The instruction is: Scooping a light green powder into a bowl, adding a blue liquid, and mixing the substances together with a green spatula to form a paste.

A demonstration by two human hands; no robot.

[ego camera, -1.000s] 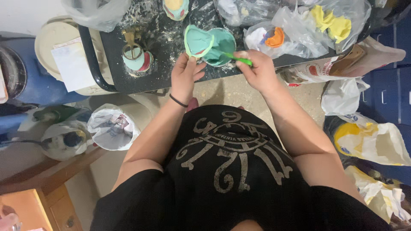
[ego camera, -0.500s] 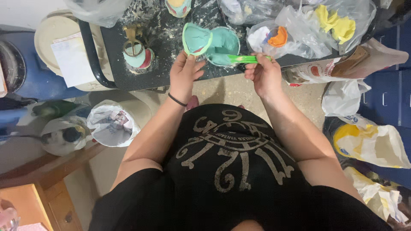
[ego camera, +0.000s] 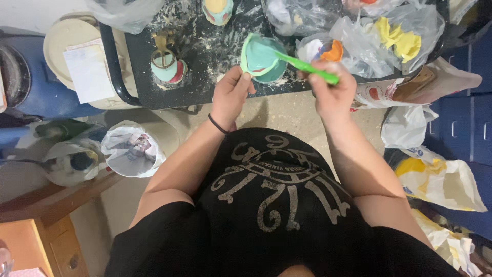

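**A:** how far along is this? Left hand (ego camera: 231,95) has its grip clenched on the teal bowl (ego camera: 262,57), sitting at 12 o'clock on the dark worktop (ego camera: 205,46).

**B:** midway I'd say. Right hand (ego camera: 333,92) grips the green tool (ego camera: 307,66), tip in the bowl. Inside looks coated teal; the figure (ego camera: 165,66) at 10 o'clock sits apart.

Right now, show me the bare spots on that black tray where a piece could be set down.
Barest: the dusty black tray between the small figure and the teal bowl held by the left hand. Crowded: the right side, under plastic bags, beyond the right hand with its green tool.
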